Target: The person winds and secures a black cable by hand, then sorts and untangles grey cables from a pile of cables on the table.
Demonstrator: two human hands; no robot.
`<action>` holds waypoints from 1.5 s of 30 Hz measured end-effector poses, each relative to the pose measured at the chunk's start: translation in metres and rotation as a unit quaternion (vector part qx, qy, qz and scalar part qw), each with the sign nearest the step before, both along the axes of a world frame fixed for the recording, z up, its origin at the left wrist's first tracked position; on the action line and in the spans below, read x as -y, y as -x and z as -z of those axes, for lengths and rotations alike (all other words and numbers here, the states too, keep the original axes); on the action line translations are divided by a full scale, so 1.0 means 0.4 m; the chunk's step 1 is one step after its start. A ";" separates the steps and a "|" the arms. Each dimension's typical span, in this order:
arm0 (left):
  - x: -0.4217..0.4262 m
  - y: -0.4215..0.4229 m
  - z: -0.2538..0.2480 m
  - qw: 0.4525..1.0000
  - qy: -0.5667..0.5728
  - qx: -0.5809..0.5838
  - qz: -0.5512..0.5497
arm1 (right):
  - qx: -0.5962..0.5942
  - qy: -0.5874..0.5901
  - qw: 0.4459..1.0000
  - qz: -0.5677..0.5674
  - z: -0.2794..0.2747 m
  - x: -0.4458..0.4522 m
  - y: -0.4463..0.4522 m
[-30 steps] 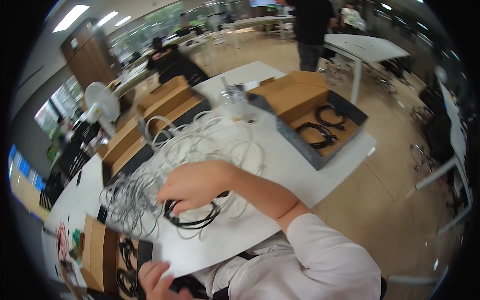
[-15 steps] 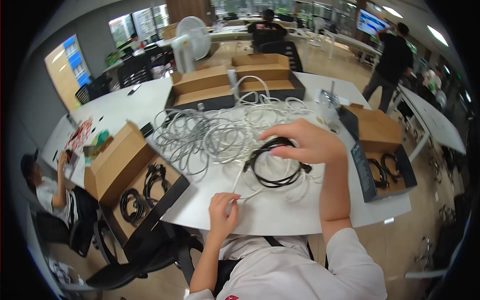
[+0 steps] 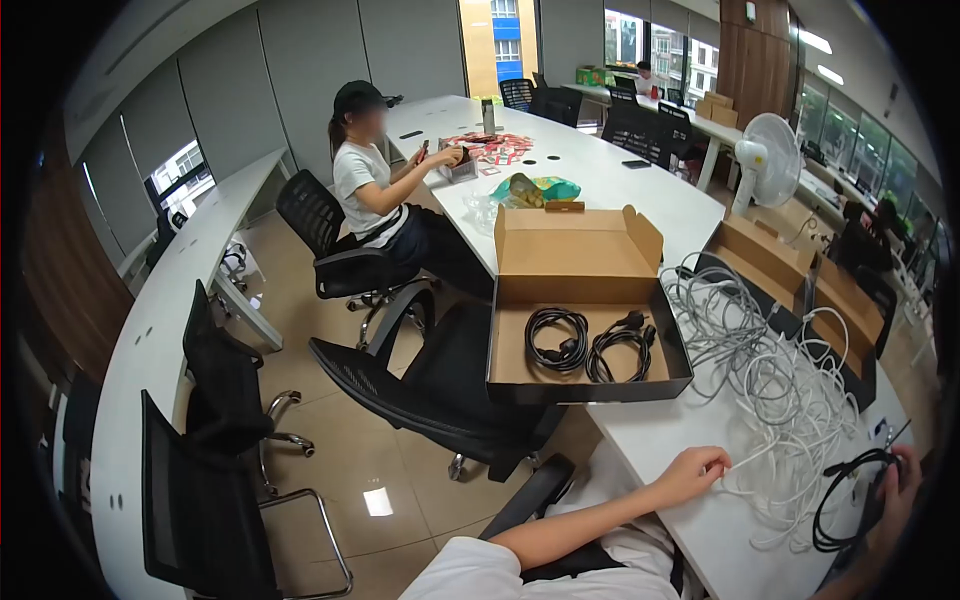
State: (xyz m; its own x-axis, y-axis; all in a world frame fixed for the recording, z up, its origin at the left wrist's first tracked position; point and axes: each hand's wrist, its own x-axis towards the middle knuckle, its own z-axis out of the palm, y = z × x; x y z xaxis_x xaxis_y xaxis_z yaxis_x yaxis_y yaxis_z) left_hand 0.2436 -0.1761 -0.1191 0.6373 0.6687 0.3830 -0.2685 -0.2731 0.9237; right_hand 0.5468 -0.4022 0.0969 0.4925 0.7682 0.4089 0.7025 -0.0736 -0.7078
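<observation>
My left hand (image 3: 697, 475) is closed at the table's near edge, fingers curled on a thin white cable at the border of the tangle. Far to the right, my right hand (image 3: 902, 485) is wrapped on the side of a coiled black cable (image 3: 826, 515), partly lost in the dark rim of the view. Between and beyond the hands spreads a tangled heap of white and grey cables (image 3: 745, 360). To the left of the heap, an open cardboard box (image 3: 573, 247) with a black outside holds two coiled black power cables (image 3: 557, 340).
More open boxes (image 3: 845, 330) stand behind the cable heap. A co-worker (image 3: 368, 185) sits at the table's far left by red-and-white pieces (image 3: 495, 148). A black office chair (image 3: 440, 380) is close on my left. A white fan (image 3: 768, 160) stands beyond the table.
The view has swung left, putting the box with two coils near the middle. My right hand, spread above the black coil before, now has its fingers on it. The left hand remains by the white cable.
</observation>
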 end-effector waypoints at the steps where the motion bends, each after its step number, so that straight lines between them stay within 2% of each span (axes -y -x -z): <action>1: 0.000 -0.003 0.010 1.000 0.002 0.000 0.000 | -0.001 -0.024 1.000 0.011 0.019 0.008 -0.020; 5: -0.007 -0.001 0.018 1.000 -0.013 -0.013 -0.002 | -0.044 0.013 0.997 0.063 0.025 0.063 -0.115; 8: -0.006 0.003 0.012 1.000 -0.015 -0.023 -0.003 | -0.090 -0.216 0.966 0.107 0.079 0.066 -0.096; 9: -0.006 0.004 0.007 0.999 -0.019 -0.027 -0.005 | 0.045 0.003 0.987 0.154 -0.028 0.107 0.013; 12: -0.003 0.007 -0.002 0.999 -0.022 -0.037 -0.008 | -0.067 -0.111 0.990 0.062 -0.043 0.133 0.017; 13: 0.000 0.006 -0.004 0.999 -0.022 -0.040 -0.010 | 0.022 -0.122 0.983 0.132 -0.034 0.144 0.030; 16: 0.000 0.001 0.005 0.997 -0.050 -0.058 -0.016 | -0.044 -0.046 0.981 0.183 -0.031 0.260 -0.045; 17: 0.001 0.000 0.006 0.997 -0.053 -0.061 -0.019 | -0.020 -0.041 0.972 0.229 -0.039 0.251 0.017; 20: 0.003 -0.002 0.000 0.996 -0.059 -0.067 -0.023 | 0.021 -0.079 0.984 0.155 -0.016 0.317 -0.001; 21: 0.005 -0.001 -0.004 0.996 -0.057 -0.070 -0.022 | 0.004 -0.086 0.964 0.251 -0.002 0.316 0.021; 24: 0.008 0.000 -0.009 0.994 -0.064 -0.080 -0.027 | 0.010 -0.096 0.948 0.302 0.019 0.371 -0.012; 25: 0.008 0.000 -0.010 0.994 -0.069 -0.084 -0.029 | 0.051 -0.084 0.943 0.317 0.020 0.394 -0.026; 28: 0.010 -0.002 -0.011 0.992 -0.078 -0.097 -0.030 | 0.017 -0.087 0.933 0.348 0.015 0.421 -0.015; 29: 0.009 -0.004 -0.008 0.991 -0.084 -0.101 -0.030 | 0.081 -0.113 0.929 0.343 0.040 0.441 -0.046; 32: 0.010 -0.009 -0.004 0.989 -0.097 -0.108 -0.034 | 0.168 -0.020 0.903 0.394 0.056 0.480 -0.092; 35: 0.012 -0.008 -0.010 0.987 -0.104 -0.116 -0.037 | 0.420 0.142 0.777 0.447 0.085 0.504 -0.125; 39: 0.012 -0.013 -0.005 0.984 -0.118 -0.125 -0.041 | 0.245 0.243 0.798 0.494 0.103 0.497 -0.132; 42: 0.010 -0.013 0.000 0.983 -0.134 -0.119 -0.044 | 0.241 0.319 0.757 0.517 0.082 0.463 -0.084; 45: 0.008 -0.016 0.001 0.981 -0.151 -0.113 -0.048 | 0.244 0.321 0.751 0.523 0.093 0.456 -0.080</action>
State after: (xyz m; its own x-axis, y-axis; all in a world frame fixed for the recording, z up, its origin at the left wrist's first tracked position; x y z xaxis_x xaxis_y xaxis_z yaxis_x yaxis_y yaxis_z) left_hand 0.2499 -0.1793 -0.1197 0.6684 0.6081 0.4284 -0.0250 -0.5572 0.8300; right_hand 0.5788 -0.5848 0.0596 0.8754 0.1808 0.4484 0.1863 -0.9820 0.0322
